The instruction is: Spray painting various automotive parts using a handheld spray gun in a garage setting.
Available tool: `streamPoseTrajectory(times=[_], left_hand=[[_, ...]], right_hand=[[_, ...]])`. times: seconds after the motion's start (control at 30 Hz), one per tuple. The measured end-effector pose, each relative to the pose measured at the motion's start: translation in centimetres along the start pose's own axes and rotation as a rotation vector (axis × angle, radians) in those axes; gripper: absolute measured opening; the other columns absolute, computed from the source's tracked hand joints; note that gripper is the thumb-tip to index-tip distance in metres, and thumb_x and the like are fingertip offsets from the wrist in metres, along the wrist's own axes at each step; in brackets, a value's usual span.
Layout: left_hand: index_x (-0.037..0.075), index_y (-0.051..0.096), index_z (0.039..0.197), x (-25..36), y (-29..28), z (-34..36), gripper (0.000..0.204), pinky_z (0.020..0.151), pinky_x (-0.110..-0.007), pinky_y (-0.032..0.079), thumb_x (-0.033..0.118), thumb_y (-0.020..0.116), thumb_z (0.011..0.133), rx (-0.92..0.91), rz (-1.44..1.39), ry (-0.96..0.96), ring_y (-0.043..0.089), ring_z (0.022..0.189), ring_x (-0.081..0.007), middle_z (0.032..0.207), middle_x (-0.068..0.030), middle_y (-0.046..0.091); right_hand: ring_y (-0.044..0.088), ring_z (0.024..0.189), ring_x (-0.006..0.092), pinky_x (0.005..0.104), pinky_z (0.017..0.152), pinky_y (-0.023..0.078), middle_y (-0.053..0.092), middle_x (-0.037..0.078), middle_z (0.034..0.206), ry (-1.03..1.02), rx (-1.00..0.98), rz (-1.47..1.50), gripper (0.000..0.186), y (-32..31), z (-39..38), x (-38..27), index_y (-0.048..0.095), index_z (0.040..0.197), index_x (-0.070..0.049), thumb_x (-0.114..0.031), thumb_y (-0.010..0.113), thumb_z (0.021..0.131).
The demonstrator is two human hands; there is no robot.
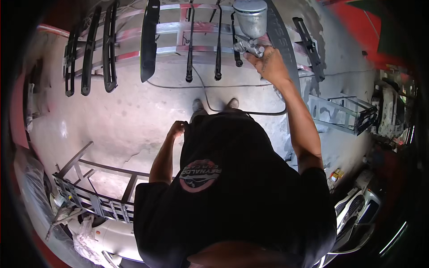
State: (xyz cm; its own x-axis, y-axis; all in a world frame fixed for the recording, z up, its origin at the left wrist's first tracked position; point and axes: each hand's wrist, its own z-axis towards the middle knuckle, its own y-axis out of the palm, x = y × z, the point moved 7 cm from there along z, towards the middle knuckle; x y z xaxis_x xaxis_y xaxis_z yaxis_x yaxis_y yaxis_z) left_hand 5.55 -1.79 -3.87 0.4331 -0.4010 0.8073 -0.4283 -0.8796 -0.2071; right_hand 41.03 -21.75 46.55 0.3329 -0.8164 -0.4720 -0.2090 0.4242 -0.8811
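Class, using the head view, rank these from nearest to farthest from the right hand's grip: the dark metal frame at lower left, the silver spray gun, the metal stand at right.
1. Silver spray gun: in the right hand's grip.
2. Metal stand: on the floor, to the right.
3. Dark metal frame: across at lower left.

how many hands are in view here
2. The right hand grips the spray gun at upper right; the left hand is by the edge of the black shirt. Dark edges might hide others.
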Motion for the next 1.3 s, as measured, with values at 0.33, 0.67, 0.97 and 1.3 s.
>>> streamPoseTrajectory(times=[0.33, 0.67, 0.97, 1.3], left_hand=[[0.004, 0.064, 0.073, 1.9, -1.2, 0.1, 0.02, 0.062, -0.034, 0.046, 0.016, 0.067, 0.089, 0.049, -0.219, -0.197, 0.053, 0.069, -0.009, 0.066, -0.0001, 0.057], [-0.007, 0.074, 0.104, 1.7, 2.0, -1.3, 0.023, 0.074, -0.031, 0.053, 0.007, 0.072, 0.086, 0.098, -0.676, -0.14, 0.063, 0.081, -0.0113, 0.091, -0.0061, 0.074], [0.002, 0.076, 0.108, 0.3, 0.8, -0.9, 0.03, 0.075, -0.034, 0.054, 0.024, 0.071, 0.087, 0.154, -0.219, -0.181, 0.068, 0.084, -0.0148, 0.092, -0.0127, 0.077], [0.0, 0.076, 0.11, -1.3, 2.7, -0.9, 0.033, 0.083, -0.036, 0.055, 0.021, 0.076, 0.084, 0.101, -0.252, -0.249, 0.071, 0.093, -0.0202, 0.102, -0.0153, 0.077]], right_hand=[[0.069, 0.069, 0.0405, 0.0444, 0.075, 0.054, 0.066, 0.026, 0.068, -0.058, 0.043, -0.009, 0.05, 2.4, 8.0, -2.7, 0.071, 0.104, 0.008, -0.041, 0.075, 0.09], [0.071, 0.076, 0.0439, 0.0488, 0.069, 0.055, 0.069, 0.029, 0.076, -0.187, 0.188, 0.123, 0.039, 3.5, 11.3, -5.6, 0.073, 0.1, 0.002, -0.036, 0.073, 0.09], [0.068, 0.072, 0.044, 0.0465, 0.071, 0.054, 0.068, 0.025, 0.072, -0.203, 0.172, 0.07, 0.039, 4.8, 12.2, -6.5, 0.074, 0.099, 0.0, -0.038, 0.073, 0.092], [0.069, 0.074, 0.0427, 0.046, 0.074, 0.054, 0.069, 0.025, 0.074, -0.156, 0.032, 0.015, 0.039, 4.3, 8.5, -5.6, 0.073, 0.106, 0.001, -0.036, 0.072, 0.093]])
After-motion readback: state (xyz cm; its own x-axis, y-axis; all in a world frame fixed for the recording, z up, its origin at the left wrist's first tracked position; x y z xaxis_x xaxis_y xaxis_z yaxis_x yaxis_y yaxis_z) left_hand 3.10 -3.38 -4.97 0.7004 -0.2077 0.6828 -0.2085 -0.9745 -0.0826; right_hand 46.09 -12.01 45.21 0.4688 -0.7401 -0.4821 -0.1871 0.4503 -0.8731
